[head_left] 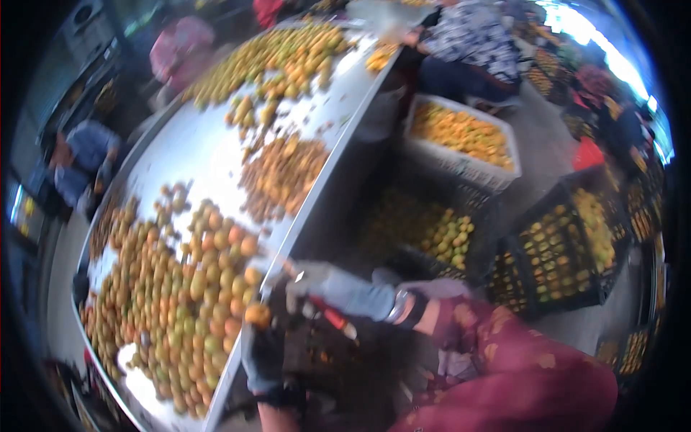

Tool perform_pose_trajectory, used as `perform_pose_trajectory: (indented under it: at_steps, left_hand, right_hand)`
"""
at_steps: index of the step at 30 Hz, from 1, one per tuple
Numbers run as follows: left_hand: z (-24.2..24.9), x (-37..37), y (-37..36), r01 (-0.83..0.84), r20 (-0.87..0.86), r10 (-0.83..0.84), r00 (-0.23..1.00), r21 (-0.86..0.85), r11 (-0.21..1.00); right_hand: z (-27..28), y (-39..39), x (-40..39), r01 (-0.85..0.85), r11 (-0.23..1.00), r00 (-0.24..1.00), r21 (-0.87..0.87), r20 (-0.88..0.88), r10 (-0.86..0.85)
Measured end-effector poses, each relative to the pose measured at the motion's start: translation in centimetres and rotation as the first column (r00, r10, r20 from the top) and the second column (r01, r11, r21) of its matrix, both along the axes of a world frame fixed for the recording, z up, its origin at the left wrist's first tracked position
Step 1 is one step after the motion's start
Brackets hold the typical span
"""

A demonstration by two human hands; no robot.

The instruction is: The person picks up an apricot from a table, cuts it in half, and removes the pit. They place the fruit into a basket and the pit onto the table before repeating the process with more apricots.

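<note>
My left hand (263,353), in a dark glove, holds a round orange fruit (258,315) that looks like a persimmon, beside the near edge of the metal table (291,241). Just to the right, my gloved right hand (304,286) is closed around a small red-handled tool (332,317). Its pale end points down and away from the fruit; blur hides its exact kind. Many green-orange fruits (194,288) lie on the tabletop close to both hands. Farther up the table sits a heap of brownish-orange trimmings (284,173).
A white crate (468,169) of orange pieces and black crates (561,248) of fruit stand on the floor at right. Another fruit pile (281,61) covers the table's far end. People work around it, one in a patterned top (475,39), another in blue (86,155).
</note>
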State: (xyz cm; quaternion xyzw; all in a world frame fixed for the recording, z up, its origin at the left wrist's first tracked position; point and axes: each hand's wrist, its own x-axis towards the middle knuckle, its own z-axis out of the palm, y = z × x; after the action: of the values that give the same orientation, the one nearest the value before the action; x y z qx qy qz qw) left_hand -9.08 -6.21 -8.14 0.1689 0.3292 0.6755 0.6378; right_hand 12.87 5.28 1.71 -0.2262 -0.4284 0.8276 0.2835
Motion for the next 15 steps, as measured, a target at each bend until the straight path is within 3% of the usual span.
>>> perform_pose_trajectory:
  at_steps: [2,3,5,6,9,11,12,14,15]
  left_hand:
    - [3.4,1.7,0.9,0.031,-0.023,-0.029,0.999,0.057,0.998]
    - [2.4,0.9,0.4,0.045,0.123,-0.048,0.991,0.025,0.999]
    - [3.1,1.3,0.8,0.077,0.223,-0.085,0.971,0.044,0.996]
    - [2.6,1.2,1.0,0.092,0.241,-0.119,0.963,0.121,0.988]
    - [3.2,1.6,1.3,0.037,0.283,-0.055,0.958,0.069,0.997]
    - [2.7,1.5,1.5,0.186,0.24,-0.221,0.945,0.16,0.969]
    - [2.6,1.7,1.5,0.186,0.245,-0.22,0.944,0.154,0.97]
    - [3.2,2.7,1.4,0.15,0.042,-0.15,0.988,0.005,0.989]
    - [3.1,3.1,1.4,0.152,0.189,-0.154,0.97,0.021,0.988]
  right_hand:
    - [1.9,-0.1,0.4,-0.057,0.998,0.998,-0.01,0.0,0.057]
    - [1.2,-0.1,-0.1,-0.012,0.979,1.0,0.206,0.016,0.009]
    - [2.2,-0.4,0.1,-0.039,0.935,0.957,0.353,0.283,-0.067]
    - [2.5,-0.4,0.1,-0.021,0.939,0.946,0.343,0.312,-0.092]
    - [1.9,-0.3,0.0,0.146,0.943,0.967,0.299,0.158,-0.2]
    - [2.3,0.0,0.1,0.18,0.947,0.967,0.267,0.128,-0.219]
    - [1.9,0.3,0.1,0.179,0.949,0.967,0.26,0.133,-0.219]
    - [0.9,0.8,-0.1,0.232,0.964,0.972,0.128,0.013,-0.236]
    - [0.5,1.0,-0.5,0.278,0.958,0.961,0.064,-0.03,-0.277]
